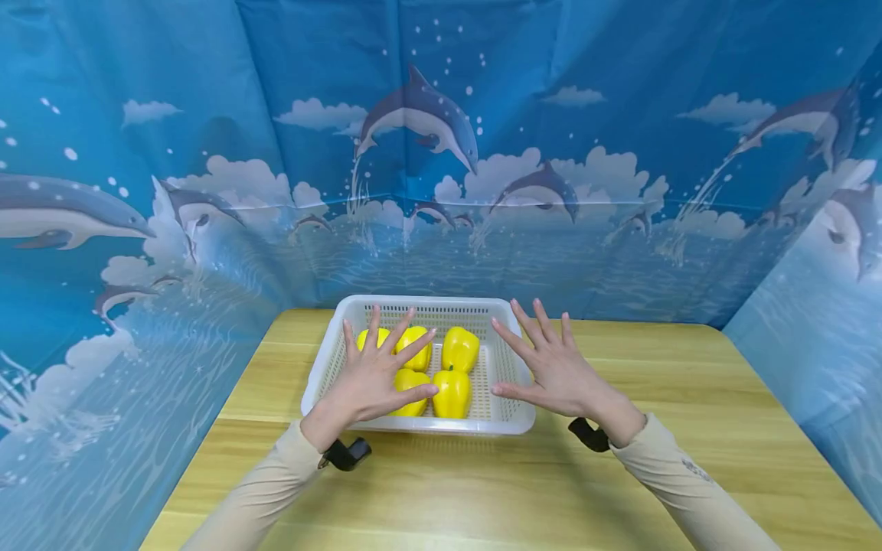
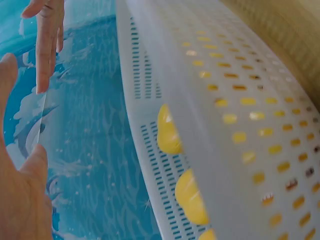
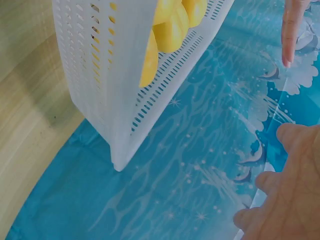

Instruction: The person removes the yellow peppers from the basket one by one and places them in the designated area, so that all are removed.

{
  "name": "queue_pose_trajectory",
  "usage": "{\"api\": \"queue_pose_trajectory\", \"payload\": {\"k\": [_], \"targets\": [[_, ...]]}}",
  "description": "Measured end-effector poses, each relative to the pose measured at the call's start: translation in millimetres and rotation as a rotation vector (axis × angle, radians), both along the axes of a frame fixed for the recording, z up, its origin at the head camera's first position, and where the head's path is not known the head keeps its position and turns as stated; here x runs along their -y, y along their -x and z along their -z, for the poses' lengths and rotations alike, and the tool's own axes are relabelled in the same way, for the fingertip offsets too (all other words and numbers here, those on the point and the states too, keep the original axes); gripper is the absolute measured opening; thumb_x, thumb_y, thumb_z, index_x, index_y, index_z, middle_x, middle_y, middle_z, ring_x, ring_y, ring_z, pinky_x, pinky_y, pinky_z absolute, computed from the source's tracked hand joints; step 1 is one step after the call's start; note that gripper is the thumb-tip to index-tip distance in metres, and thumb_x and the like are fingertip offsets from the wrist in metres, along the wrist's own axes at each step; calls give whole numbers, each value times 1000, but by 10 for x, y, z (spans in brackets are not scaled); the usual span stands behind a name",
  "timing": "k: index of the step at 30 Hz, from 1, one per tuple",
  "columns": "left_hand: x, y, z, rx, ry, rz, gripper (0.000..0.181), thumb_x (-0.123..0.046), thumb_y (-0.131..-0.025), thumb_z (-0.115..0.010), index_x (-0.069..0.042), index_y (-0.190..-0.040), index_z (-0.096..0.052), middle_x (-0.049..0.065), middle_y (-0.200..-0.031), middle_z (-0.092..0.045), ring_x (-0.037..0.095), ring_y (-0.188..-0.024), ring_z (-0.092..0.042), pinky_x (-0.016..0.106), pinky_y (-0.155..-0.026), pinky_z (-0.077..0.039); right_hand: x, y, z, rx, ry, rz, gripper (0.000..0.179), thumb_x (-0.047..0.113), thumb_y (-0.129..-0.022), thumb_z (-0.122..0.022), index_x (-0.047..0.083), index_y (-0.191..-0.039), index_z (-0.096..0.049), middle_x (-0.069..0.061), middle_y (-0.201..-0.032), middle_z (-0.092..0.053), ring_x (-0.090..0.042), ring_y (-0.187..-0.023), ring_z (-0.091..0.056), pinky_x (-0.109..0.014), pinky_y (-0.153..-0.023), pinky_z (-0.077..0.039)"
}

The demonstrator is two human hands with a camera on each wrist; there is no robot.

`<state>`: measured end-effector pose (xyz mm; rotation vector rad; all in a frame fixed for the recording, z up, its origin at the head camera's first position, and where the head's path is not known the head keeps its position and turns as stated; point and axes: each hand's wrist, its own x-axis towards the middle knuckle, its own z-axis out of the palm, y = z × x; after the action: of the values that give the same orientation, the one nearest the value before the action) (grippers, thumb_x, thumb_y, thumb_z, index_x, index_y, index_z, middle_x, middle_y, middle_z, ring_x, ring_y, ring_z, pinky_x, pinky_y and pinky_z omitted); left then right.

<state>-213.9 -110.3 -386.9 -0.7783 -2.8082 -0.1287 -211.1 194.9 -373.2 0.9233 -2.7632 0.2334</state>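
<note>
Several yellow bell peppers [image 1: 452,394] lie in a white perforated plastic basket [image 1: 441,426] in the head view. My left hand [image 1: 375,380], fingers spread wide, hovers over the basket's left part and hides some of the peppers. Over the basket's right end is my right hand [image 1: 551,367], its fingers also spread and holding nothing. In the left wrist view the basket wall [image 2: 240,125] shows peppers through its slots, with the left hand [image 2: 22,195] beside it. From the right wrist, the right hand [image 3: 290,195] appears apart from the basket corner [image 3: 118,155].
The basket stands near the back edge of a light wooden table [image 1: 654,451]. A blue curtain [image 1: 441,252] printed with dolphins and clouds hangs behind the table and along both sides. Each wrist carries a black strap-on camera [image 1: 347,454].
</note>
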Motion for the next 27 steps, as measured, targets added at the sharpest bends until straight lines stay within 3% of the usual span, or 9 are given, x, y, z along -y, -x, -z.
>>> {"api": "queue_pose_trajectory", "payload": {"k": [7, 16, 19, 22, 27], "targets": [[-60, 7, 19, 22, 1, 20, 81, -84, -78, -23, -44, -149, -18, -6, -158, 3, 41, -137, 19, 73, -93, 12, 23, -23, 47, 35, -4, -7, 90, 68, -83, -51, 24, -153, -17, -6, -158, 8, -40, -139, 9, -70, -100, 2], [-104, 14, -7, -46, 38, 39, 83, -85, -77, -21, -43, -149, -18, -6, -158, 3, 35, -137, 21, 68, -97, 12, 19, -22, 81, -43, 8, -18, 92, 69, -81, -54, 21, -152, -22, -8, -158, 4, -43, -139, 0, -68, -102, -4], [-104, 23, -15, -80, 52, 52, 84, -85, -77, -21, -42, -149, -19, -5, -158, 0, 35, -139, 14, 66, -100, 11, 20, -20, 75, -70, 8, -17, 93, 70, -79, -54, 21, -152, -22, -8, -158, 3, -41, -140, -1, -67, -103, -6], [-96, 33, -21, -118, 47, 67, 83, -83, -79, -24, -39, -150, -21, -1, -158, -9, 35, -141, 1, 63, -105, 2, 24, -22, 75, -92, 10, -14, 93, 71, -79, -53, 21, -152, -24, -9, -158, -3, -39, -141, -3, -65, -104, -8], [-52, 9, -9, -118, -135, 84, 71, -69, -86, -42, -27, -144, -42, 5, -148, -36, 31, -134, -31, 54, -105, -25, 45, -22, 93, -114, 47, -9, 89, 71, -80, -53, 19, -149, -30, -12, -154, -20, -35, -140, -15, -62, -104, -17]]}}
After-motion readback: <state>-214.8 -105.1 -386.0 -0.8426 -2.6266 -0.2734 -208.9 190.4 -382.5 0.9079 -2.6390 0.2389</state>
